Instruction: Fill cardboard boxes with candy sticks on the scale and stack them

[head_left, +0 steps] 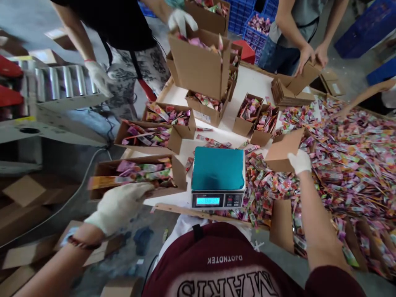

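Note:
My left hand (125, 206), in a white glove, grips the near wall of a cardboard box (179, 175) filled with small colourful packets (142, 168). An orange packet (109, 181) lies along that box's left end. To the right, my gloved right hand (300, 161) is closed on the edge of another cardboard box (283, 152), which stands tilted among loose packets; its inside is mostly hidden. Between my hands sits a digital scale (218, 169) with a bare blue-green plate and a lit display (208, 201).
Loose packets (349, 152) cover the table's right side. Filled boxes (148, 138) stand at left. Across the table, a co-worker's gloved hand (182, 20) touches a tall box (198, 62); another person's hands (312, 55) hold flat cardboard. A roller conveyor (66, 82) is at far left.

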`<state>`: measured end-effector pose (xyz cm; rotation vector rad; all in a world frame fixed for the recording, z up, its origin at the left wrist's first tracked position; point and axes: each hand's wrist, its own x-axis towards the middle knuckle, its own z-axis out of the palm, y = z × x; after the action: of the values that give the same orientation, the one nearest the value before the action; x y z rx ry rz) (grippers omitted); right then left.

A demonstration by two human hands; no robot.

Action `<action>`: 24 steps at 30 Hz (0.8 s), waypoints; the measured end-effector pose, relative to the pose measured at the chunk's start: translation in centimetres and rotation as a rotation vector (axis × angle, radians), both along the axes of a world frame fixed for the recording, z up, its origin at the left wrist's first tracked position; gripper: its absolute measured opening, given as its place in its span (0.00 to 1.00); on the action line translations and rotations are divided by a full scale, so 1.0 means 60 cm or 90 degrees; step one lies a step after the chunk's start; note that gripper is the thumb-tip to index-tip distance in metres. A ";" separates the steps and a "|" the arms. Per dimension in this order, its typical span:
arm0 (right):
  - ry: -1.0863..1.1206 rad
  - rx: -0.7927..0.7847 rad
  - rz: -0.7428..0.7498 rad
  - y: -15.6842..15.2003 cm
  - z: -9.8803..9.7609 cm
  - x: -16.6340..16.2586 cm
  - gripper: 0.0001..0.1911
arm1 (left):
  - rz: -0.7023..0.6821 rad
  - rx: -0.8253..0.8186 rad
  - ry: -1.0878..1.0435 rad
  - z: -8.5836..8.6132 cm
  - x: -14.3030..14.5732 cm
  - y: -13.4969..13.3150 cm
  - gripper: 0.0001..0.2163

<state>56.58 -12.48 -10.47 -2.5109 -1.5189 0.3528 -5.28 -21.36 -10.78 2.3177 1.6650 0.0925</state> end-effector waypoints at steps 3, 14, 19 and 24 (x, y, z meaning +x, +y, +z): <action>-0.068 0.032 0.100 -0.089 0.072 0.003 0.20 | 0.045 0.019 -0.004 -0.042 -0.044 0.035 0.09; -0.059 -0.023 0.634 -0.132 0.071 -0.282 0.12 | -0.035 0.065 -0.080 -0.135 -0.047 0.240 0.25; -0.068 -0.130 0.661 -0.121 0.026 -0.345 0.14 | -0.046 0.073 -0.088 -0.128 -0.059 0.260 0.29; 0.118 0.136 0.590 -0.170 0.050 -0.288 0.23 | -0.056 0.064 -0.077 -0.118 -0.059 0.207 0.24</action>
<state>39.30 -22.70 -7.49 -1.4290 -2.3783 0.4837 -8.83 -8.94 -17.86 2.4029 1.5312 0.2982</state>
